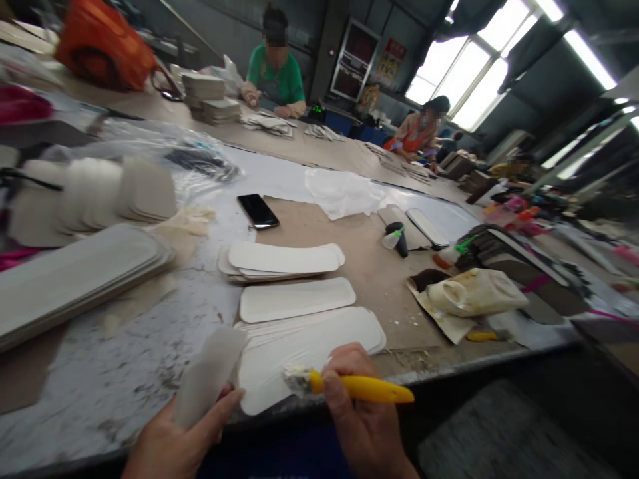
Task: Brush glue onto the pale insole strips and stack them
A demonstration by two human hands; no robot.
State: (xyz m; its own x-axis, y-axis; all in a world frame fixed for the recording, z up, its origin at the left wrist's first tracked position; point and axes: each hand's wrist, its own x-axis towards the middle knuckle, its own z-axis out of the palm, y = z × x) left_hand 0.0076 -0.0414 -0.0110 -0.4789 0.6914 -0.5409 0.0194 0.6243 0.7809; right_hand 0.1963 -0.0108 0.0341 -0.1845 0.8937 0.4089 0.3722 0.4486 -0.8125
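My right hand is closed round a yellow-handled glue brush, whose bristles rest over the near end of a white insole piece at the table's front edge. My left hand holds a small pale grey strip, thumb on top, just left of that piece. Beyond it lie a single white insole piece and a short stack of the same.
A black phone lies on brown paper. A glue container and small bottles sit to the right. Stacks of grey pieces fill the left. Other people work at the far end of the long table.
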